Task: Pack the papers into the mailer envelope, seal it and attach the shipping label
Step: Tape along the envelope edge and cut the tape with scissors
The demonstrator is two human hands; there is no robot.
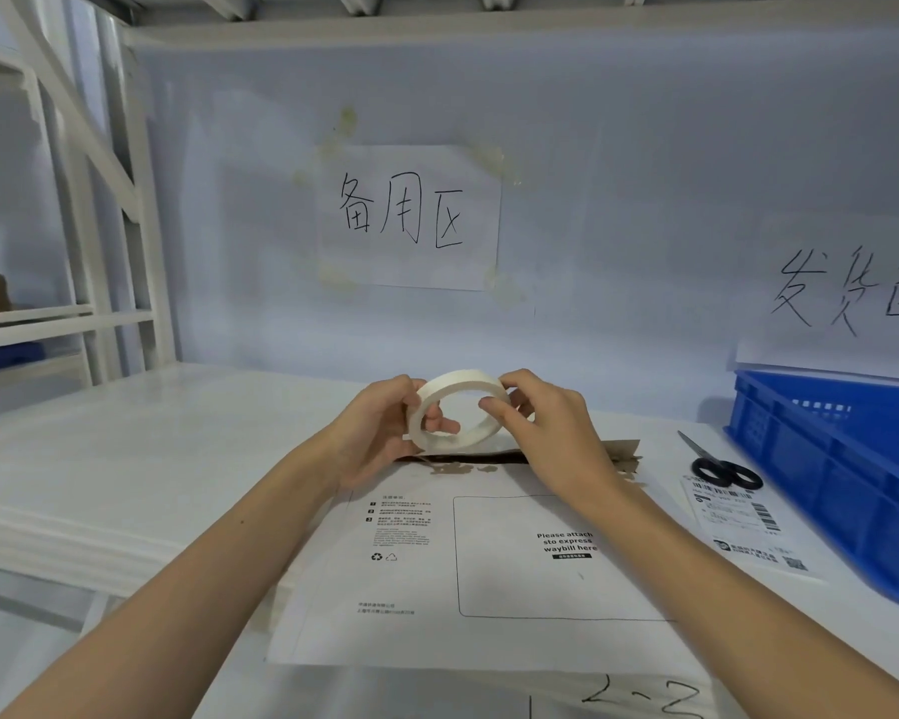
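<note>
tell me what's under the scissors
The black handles of the scissors lie on the top edge of the shipping label; the blades reach past it onto the white table. The print beneath the handles is covered.

Tape roll (458, 410): matt cream paper, masking type. Mailer envelope (437, 573) below it: smooth white card face, black print; torn far edge shows rough brown fibre. Shipping label (743, 526), right of envelope: thin printed paper. Crate (842, 474): glossy blue plastic. Scissors (722, 469): black plastic handles, metal blades. Table (125, 459): smooth white, slight sheen.
</note>
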